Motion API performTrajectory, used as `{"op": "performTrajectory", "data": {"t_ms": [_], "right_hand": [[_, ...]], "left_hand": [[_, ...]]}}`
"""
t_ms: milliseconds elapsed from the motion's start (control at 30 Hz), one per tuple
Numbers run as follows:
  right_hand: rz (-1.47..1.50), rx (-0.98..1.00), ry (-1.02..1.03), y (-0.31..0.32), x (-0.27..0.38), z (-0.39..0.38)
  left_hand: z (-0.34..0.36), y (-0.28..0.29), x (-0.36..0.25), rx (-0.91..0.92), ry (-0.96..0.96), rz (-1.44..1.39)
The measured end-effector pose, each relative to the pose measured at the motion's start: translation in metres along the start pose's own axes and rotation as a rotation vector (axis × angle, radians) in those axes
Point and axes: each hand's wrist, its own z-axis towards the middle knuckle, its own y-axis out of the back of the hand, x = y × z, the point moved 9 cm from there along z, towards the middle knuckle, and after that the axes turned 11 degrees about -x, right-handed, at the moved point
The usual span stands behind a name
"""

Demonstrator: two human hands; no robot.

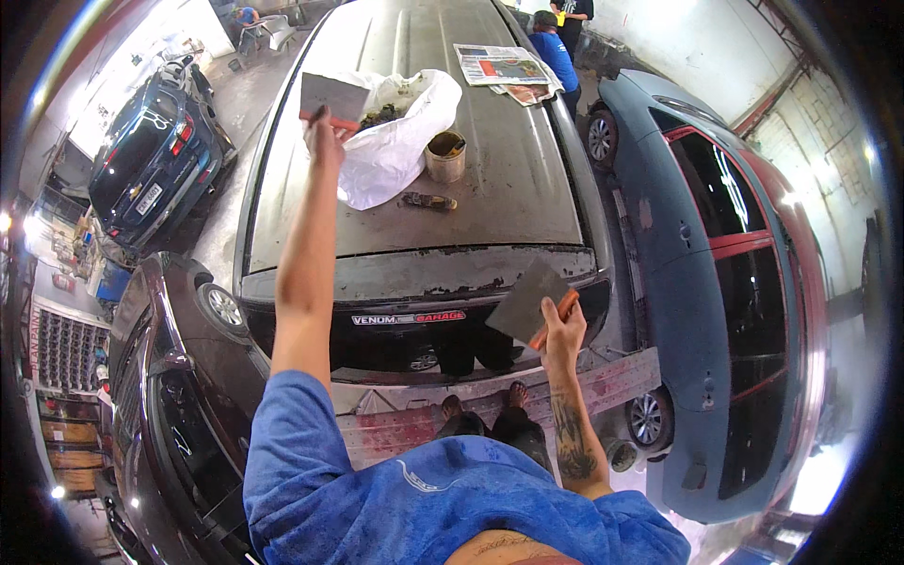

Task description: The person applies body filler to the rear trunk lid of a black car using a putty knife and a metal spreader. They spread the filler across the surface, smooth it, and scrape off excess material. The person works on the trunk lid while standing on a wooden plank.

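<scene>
Two scrapers held over a car roof point(490, 179).
Left hand point(325, 132) has its grip clamped on a scraper point(331, 97) beside the white bag point(395, 141); right hand point(562, 330) is clamped on a second scraper point(527, 301) near the roof's edge.

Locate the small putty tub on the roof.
In the head view, the tub stands mid-roof, just right of the white bag, above the dark tool.
</scene>
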Motion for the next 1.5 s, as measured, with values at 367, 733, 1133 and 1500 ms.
{"op": "performTrajectory", "data": {"t_ms": [367, 733, 1133, 1500], "right_hand": [[0.388, 0.246, 0.081, -0.139, 0.074, -0.005], [0.168, 0.555, 0.144, -0.268, 0.132, 0.02], [0.144, 0.273, 0.877, -0.431, 0.228, 0.178], [0.147, -0.067, -0.093, 0.006, 0.03, 0.242]], "left_hand": [[-0.292, 0.036, 0.036, 0.273, 0.152, -0.194], [-0.247, 0.035, -0.058, 0.215, -0.069, 0.532], [-0.328, 0.299, 0.039, -0.377, 0.339, 0.015], [-0.384, 0.39, 0.108, -0.423, 0.462, 0.065]]}}
